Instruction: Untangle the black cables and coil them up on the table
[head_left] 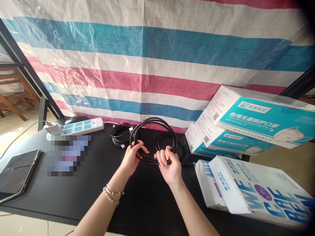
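Both hands hold a black cable (155, 120) wound into several round loops, raised a little above the black table (145, 203). My left hand (134, 155) is closed round the left side of the loops. On the right side, my right hand (169, 164) grips them with its fingers curled in. Behind to the left lies another coiled black cable (117, 137) with white connector ends. A further black coil (183, 147) rests on the table behind my right hand, partly covered by it and by the held loops.
At the back left sits a white power strip (97, 124) with a plugged-in charger (54, 128). A tablet (18, 175) lies at the left edge. Stacked mask boxes (261, 114) and white cartons (256, 186) stand on the right. A striped plastic sheet (157, 49) hangs behind.
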Motion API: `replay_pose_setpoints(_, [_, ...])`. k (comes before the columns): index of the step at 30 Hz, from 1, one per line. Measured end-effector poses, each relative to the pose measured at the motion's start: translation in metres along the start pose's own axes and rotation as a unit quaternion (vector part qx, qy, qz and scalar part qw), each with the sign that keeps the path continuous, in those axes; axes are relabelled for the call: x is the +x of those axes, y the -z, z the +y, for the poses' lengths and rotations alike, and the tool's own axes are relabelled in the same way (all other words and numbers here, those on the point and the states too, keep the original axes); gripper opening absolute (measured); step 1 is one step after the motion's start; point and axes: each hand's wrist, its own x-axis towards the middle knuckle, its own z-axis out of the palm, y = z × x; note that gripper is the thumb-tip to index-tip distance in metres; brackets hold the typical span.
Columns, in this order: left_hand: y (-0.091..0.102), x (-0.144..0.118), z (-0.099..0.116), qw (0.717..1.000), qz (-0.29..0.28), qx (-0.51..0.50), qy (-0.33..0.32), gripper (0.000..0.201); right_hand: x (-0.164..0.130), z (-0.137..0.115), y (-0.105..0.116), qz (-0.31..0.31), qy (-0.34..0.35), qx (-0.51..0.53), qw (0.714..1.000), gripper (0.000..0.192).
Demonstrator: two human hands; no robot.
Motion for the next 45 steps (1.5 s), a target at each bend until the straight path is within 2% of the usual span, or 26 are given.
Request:
replay_pose_setpoints(6, [0.003,0.001,0.004,0.999,-0.011,0.022,-0.028,0.023,0.003,-0.007,0.003,-0.03,0.124,-0.126,0.984,0.037])
replay_pose_setpoints(14, [0.005,0.007,-0.008,0.982,0.013,0.125,-0.141,0.029,0.011,-0.006,0.014,0.07,0.202,-0.171,0.962,0.03])
replay_pose_setpoints(21, [0.003,0.006,-0.011,0.974,-0.007,0.146,-0.171,0.028,0.015,-0.004,0.022,0.149,0.191,-0.171,0.955,0.026])
replay_pose_setpoints(24, [0.005,0.007,-0.012,0.952,0.005,0.209,-0.222,0.024,0.016,-0.005,0.023,0.172,0.186,-0.155,0.955,0.025])
replay_pose_setpoints(27, [0.005,0.005,-0.011,0.928,0.017,0.276,-0.247,0.018,0.017,-0.007,0.02,0.168,0.201,-0.13,0.956,0.022])
replay_pose_setpoints(30, [0.002,0.0,-0.009,0.918,0.029,0.308,-0.25,0.012,0.019,-0.009,0.018,0.16,0.207,-0.121,0.958,0.019])
replay_pose_setpoints(33, [-0.002,-0.005,-0.007,0.911,0.017,0.324,-0.254,0.011,0.02,-0.01,0.021,0.159,0.196,-0.123,0.96,0.017])
replay_pose_setpoints(40, [-0.002,-0.012,-0.005,0.888,-0.061,0.364,-0.275,0.02,0.022,-0.012,0.028,0.181,0.142,-0.079,0.97,0.018])
replay_pose_setpoints(45, [-0.006,-0.017,-0.002,0.898,-0.078,0.319,-0.294,0.054,0.024,-0.013,0.028,0.2,0.12,-0.05,0.971,0.021])
